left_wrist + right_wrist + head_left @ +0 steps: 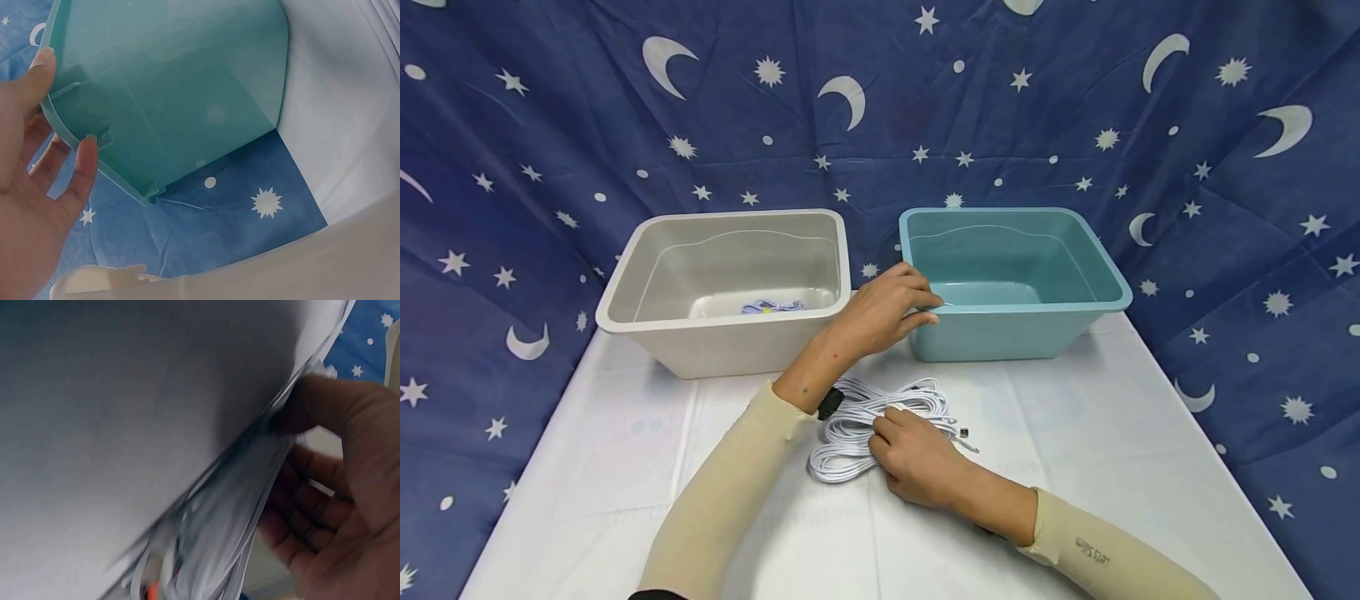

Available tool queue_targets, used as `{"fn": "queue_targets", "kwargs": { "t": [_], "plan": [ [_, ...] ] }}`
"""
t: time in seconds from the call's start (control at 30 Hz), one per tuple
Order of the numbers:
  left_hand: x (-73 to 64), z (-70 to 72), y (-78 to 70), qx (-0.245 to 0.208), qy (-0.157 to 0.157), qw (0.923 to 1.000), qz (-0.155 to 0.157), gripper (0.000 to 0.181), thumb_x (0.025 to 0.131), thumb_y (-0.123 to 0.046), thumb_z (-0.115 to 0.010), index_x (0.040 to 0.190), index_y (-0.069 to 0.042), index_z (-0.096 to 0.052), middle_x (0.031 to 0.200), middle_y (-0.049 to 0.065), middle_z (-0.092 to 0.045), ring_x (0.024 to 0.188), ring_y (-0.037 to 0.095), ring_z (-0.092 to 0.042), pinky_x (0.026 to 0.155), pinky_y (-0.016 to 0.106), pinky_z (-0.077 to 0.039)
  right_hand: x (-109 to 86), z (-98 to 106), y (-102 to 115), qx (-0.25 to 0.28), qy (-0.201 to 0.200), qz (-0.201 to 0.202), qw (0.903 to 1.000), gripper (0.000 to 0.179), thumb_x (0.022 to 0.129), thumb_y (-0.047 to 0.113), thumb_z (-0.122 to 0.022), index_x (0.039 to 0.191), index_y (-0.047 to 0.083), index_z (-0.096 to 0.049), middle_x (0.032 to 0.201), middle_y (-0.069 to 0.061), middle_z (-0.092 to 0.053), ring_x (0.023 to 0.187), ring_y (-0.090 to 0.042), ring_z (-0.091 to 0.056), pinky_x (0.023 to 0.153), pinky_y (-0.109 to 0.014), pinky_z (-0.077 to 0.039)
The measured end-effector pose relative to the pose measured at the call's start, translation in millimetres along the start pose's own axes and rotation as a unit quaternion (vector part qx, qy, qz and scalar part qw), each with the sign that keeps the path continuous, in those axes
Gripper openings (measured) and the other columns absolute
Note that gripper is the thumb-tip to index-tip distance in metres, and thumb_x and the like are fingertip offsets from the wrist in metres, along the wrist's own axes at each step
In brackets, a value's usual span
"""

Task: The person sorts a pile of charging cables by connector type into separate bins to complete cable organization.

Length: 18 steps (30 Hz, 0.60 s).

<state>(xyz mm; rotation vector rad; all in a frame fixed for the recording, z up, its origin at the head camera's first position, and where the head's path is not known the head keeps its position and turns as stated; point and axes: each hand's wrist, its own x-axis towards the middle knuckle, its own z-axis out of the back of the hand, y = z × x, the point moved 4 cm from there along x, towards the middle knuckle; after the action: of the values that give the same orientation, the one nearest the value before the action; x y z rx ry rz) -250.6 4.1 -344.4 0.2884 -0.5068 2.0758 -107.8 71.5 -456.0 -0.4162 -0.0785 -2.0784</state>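
Observation:
My left hand (pixel 891 307) is at the near left corner of the teal bin (pixel 1022 337). In the left wrist view, its thumb and fingers (pixel 86 165) grip the bin's rim. Coiled white cables (pixel 850 442) lie in a pile on the white table, with a USB plug (pixel 964 432) sticking out on the right. My right hand (pixel 917 458) is at the right side of this pile, nearer the front. Up close, thumb and curled fingers pinch a white cable bundle (pixel 228 519); its lower part is blurred.
Left of the teal bin stands a light grey bin (pixel 722 350); a small cable bundle (pixel 772 307) lies inside. A blue curtain (pixel 880 100) with moons and stars hangs behind both. White cloth (pixel 587 467) covers the table. My left forearm crosses in front of the grey bin.

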Motion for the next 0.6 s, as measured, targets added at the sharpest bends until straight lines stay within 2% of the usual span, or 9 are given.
{"fn": "queue_targets", "kwargs": {
  "t": [0.27,0.6],
  "plan": [
    [-0.2,-0.8,1.0,-0.007,0.001,1.0000,0.000,0.029,0.096,-0.032,-0.066,0.116,-0.014,-0.076,0.106,-0.005,-0.067,0.107,0.014,-0.051,0.095,0.025,-0.042,-1.6,4.7,3.6,0.023,0.010,-0.054,0.9982,0.017,0.068,0.010,-0.072,0.076,0.016,-0.058,0.082,0.002,-0.054,0.074,-0.016,-0.051,0.066,-0.033,-0.048],
    [0.0,-0.9,1.0,-0.006,0.002,1.0000,0.000,0.029,0.097,-0.033,-0.065,0.117,-0.014,-0.076,0.108,-0.005,-0.067,0.107,0.014,-0.050,0.095,0.025,-0.042,-3.5,13.3,6.0,0.053,0.027,-0.070,0.9958,0.018,0.066,0.008,-0.069,0.077,0.018,-0.058,0.081,0.004,-0.051,0.072,-0.013,-0.050,0.061,-0.030,-0.048]
  ]
}}
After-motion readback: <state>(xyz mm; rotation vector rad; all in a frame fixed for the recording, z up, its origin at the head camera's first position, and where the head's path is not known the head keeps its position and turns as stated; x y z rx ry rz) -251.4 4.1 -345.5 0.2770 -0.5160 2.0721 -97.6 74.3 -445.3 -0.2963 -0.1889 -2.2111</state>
